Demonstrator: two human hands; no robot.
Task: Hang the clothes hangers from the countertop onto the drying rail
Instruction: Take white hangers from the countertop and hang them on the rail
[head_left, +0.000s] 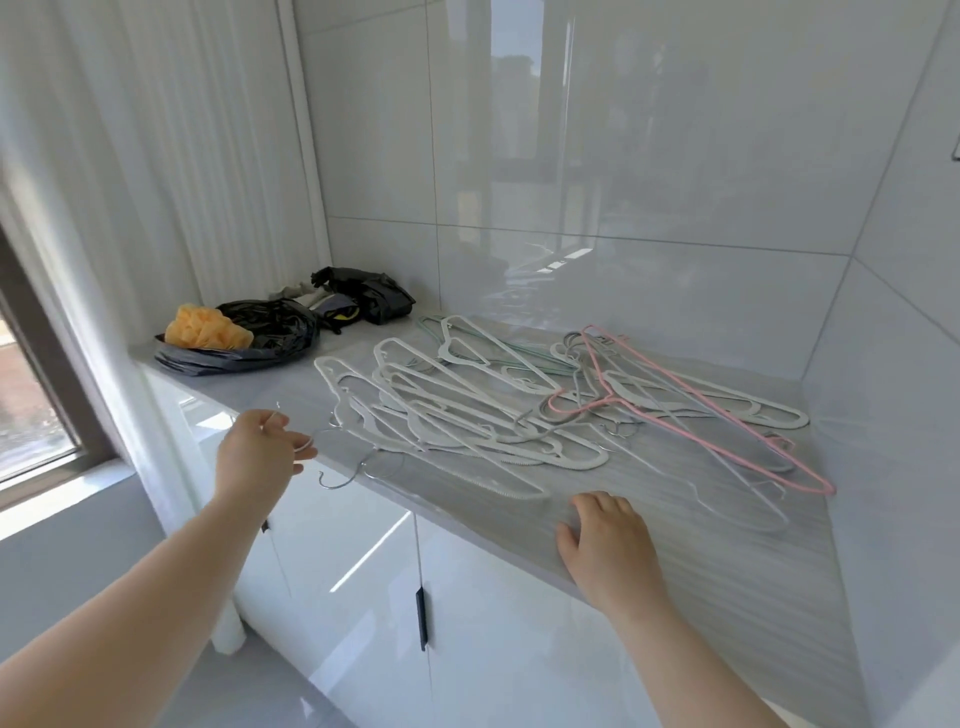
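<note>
Several white hangers (457, 410) lie tangled on the grey countertop (675, 545), with a pink hanger (691, 405) and a pale green hanger (498, 353) among them. My left hand (260, 452) is at the counter's front edge and pinches a thin metal hook of a hanger (304, 441). Another metal hook (343, 478) pokes over the edge just right of it. My right hand (608, 540) rests flat on the countertop near the front edge, fingers relaxed, holding nothing. No drying rail is in view.
A black plastic bag (270, 338) with an orange sponge-like lump (205, 327) sits at the counter's far left; a second black bag (374, 293) lies behind it. White cabinet doors with a dark handle (421, 618) stand below. A window (31, 405) is at left.
</note>
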